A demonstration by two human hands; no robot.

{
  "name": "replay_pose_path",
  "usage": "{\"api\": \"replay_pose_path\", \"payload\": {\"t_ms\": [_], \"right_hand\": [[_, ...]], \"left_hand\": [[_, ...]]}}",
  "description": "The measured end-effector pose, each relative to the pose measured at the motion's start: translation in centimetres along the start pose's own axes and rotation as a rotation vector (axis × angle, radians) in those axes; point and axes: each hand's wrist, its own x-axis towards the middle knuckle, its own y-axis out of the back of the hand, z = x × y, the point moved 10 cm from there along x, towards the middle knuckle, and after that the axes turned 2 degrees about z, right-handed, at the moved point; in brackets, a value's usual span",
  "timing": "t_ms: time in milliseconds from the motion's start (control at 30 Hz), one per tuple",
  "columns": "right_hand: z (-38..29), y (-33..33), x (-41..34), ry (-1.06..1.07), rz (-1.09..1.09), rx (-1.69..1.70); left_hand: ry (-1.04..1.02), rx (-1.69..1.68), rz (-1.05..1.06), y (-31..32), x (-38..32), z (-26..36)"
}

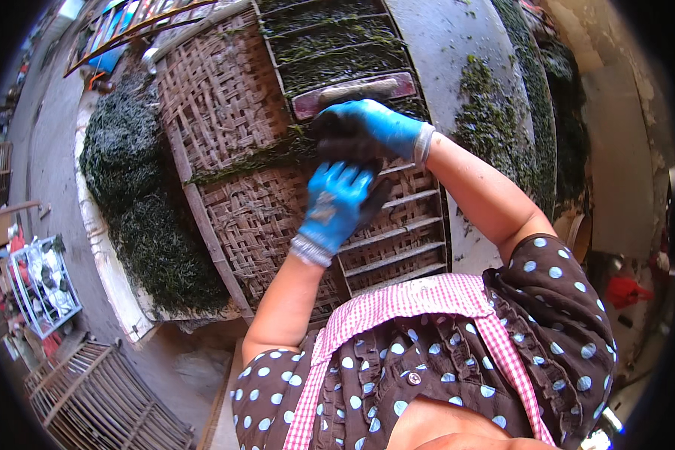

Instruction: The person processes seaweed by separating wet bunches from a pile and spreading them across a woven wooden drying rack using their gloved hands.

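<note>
My left hand (334,205), in a blue knit glove with a dark palm, is over a slotted frame (391,228). Just beyond it, my right hand (379,129) wears a matching glove and curls inward, blurred. Dark blurred shapes lie between the two hands, so whether either holds seaweed cannot be told. Dark green seaweed (337,45) fills the frame's far slots, while the near slots show woven mat beneath. Across the frame, touching or very near my right fingers, lies a flat reddish board with a bar handle (354,93). A strand of seaweed (247,166) crosses the woven bamboo mat (225,95).
Heaps of seaweed (152,242) line the left edge of the work surface. More seaweed (486,112) is spread on the pale surface (433,34) at right. On the floor at left stand a slatted bamboo rack (109,399) and a white-framed crate (45,287).
</note>
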Motion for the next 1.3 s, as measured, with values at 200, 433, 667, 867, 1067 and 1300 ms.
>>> {"api": "replay_pose_path", "payload": {"t_ms": [200, 433, 667, 867, 1067, 1300], "right_hand": [[-3.0, -7.3, 4.6, 0.241, -0.083, -1.220], [1.5, 5.4, -2.5, 0.178, 0.680, -0.585], [9.0, 13.5, -9.9, 0.027, 0.589, -0.531], [0.9, 6.3, -8.4, 0.221, 0.266, -0.641], [0.7, 10.8, -9.2, 0.091, 0.348, -0.360], [6.2, 10.4, -13.7, 0.102, 0.576, -0.994]], "left_hand": [[0.701, -0.240, -0.431, -11.2, -5.0, -7.3], [0.390, 0.315, -0.403, -7.2, -1.9, -4.8], [0.272, 0.295, -0.249, -5.8, -1.1, -3.7], [0.241, 0.416, -0.306, -4.9, 2.1, -0.7], [0.379, -0.028, 0.096, 4.4, 1.3, -6.3], [0.469, 0.411, -0.413, 0.2, -5.4, -12.0]]}}
